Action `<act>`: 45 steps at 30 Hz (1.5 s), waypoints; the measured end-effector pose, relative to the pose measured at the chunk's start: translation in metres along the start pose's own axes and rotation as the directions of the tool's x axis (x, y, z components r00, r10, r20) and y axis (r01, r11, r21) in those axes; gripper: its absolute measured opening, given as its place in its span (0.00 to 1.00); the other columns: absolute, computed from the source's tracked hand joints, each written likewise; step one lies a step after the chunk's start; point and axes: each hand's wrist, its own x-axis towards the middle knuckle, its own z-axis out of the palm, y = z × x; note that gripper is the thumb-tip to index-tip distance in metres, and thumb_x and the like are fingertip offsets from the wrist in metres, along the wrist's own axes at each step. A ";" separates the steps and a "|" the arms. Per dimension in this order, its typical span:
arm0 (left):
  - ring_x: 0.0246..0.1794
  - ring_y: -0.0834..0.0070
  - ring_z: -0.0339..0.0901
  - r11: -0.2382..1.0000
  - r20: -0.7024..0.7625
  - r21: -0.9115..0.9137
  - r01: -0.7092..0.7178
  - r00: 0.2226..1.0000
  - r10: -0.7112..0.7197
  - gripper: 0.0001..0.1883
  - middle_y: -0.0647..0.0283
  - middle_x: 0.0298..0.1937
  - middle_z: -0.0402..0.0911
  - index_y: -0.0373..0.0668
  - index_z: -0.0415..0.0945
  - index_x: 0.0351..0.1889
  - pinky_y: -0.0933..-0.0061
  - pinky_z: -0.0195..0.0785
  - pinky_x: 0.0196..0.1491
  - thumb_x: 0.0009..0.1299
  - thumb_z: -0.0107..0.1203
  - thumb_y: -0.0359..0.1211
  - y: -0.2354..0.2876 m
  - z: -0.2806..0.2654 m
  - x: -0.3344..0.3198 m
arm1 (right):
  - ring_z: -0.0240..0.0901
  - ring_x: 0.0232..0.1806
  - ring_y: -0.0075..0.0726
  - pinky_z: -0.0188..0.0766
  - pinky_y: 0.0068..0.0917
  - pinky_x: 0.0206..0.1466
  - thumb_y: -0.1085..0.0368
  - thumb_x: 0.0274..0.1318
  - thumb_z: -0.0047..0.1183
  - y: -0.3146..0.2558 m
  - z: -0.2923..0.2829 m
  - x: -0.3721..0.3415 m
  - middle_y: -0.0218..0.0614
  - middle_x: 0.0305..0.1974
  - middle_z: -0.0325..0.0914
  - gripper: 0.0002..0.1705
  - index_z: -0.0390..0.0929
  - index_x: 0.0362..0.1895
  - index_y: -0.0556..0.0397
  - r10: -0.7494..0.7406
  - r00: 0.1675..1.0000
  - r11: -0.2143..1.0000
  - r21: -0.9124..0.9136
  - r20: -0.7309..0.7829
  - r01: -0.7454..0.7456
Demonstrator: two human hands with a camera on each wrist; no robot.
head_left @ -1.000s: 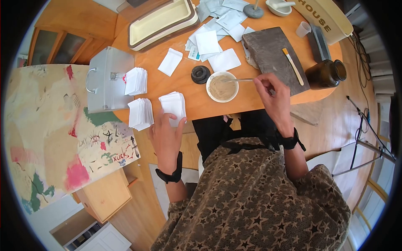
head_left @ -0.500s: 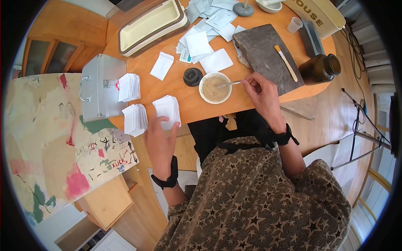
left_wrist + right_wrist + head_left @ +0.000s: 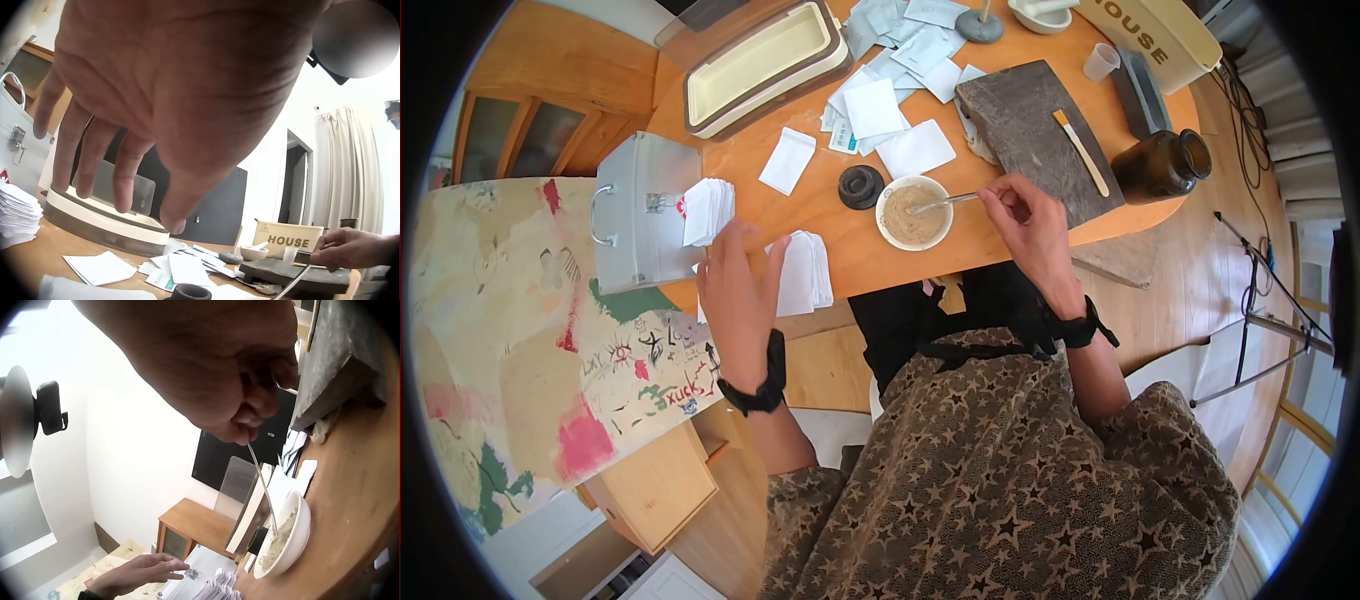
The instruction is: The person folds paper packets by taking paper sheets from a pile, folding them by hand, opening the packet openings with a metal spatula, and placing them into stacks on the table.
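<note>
In the head view my left hand (image 3: 738, 305) hovers over the stacks of small white paper packets, fingers spread; nothing shows in its grasp in the left wrist view. A packet stack (image 3: 806, 272) lies right beside its thumb. Another stack (image 3: 708, 212) leans by the silver case, and a third is mostly hidden under the hand. My right hand (image 3: 1032, 222) pinches the handle of a thin metal spoon (image 3: 962, 198) between thumb and fingers. Its far end sits in beige powder (image 3: 278, 545) inside a white bowl (image 3: 300, 534) near the table's front edge.
Around the bowl are a black round holder (image 3: 860, 186), a single white packet (image 3: 788, 160) and a dark slab (image 3: 1010, 105) bearing a brush (image 3: 1082, 155). A brown jar (image 3: 1145, 172) stands right. Behind lie pale sachets (image 3: 925, 50) and a cream tray (image 3: 700, 100); the silver case (image 3: 630, 215) is left.
My left hand has left the nearer packet stack, moving left and up, its fingers spreading. The right hand keeps its grip on the spoon in the bowl. The head view has shifted slightly.
</note>
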 end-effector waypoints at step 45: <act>0.54 0.53 0.81 0.992 0.271 0.128 -0.003 0.962 -0.032 0.33 0.52 0.56 0.79 0.46 0.69 0.59 0.54 0.70 0.57 0.58 0.74 0.41 -0.027 0.072 0.113 | 0.57 0.22 0.25 0.60 0.27 0.26 0.65 0.65 0.63 -0.008 -0.026 -0.006 0.34 0.20 0.66 0.10 0.79 0.36 0.60 0.031 0.997 0.998 0.053 -0.070 -0.027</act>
